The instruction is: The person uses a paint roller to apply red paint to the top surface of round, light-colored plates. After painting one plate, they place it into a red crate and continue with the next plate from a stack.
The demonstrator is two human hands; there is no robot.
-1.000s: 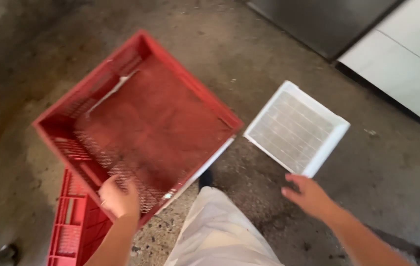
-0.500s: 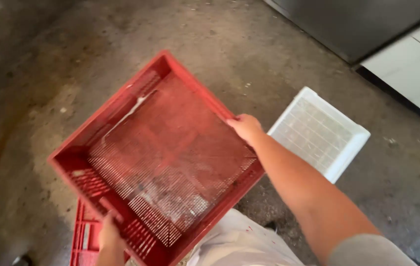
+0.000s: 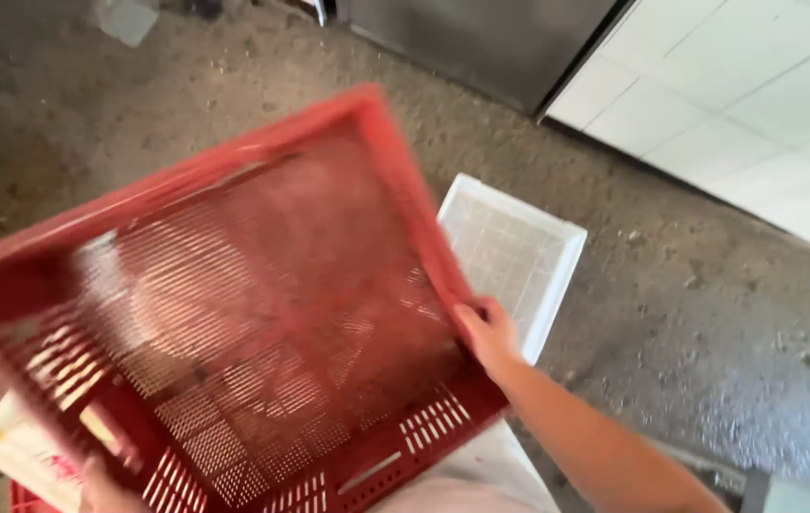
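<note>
You stand on a rough, stained concrete floor (image 3: 709,313), with pale tiles (image 3: 756,104) and a dark metal panel (image 3: 481,38) at its far edge. A white slatted tray (image 3: 519,252) lies empty on the ground. In front of you, tilted and blurred, is a red perforated crate (image 3: 234,304), nothing inside it. Your right hand (image 3: 488,334) clasps its right rim, fingers curled over the edge; your left hand (image 3: 105,489) grips the near wall, mostly out of frame.
</note>
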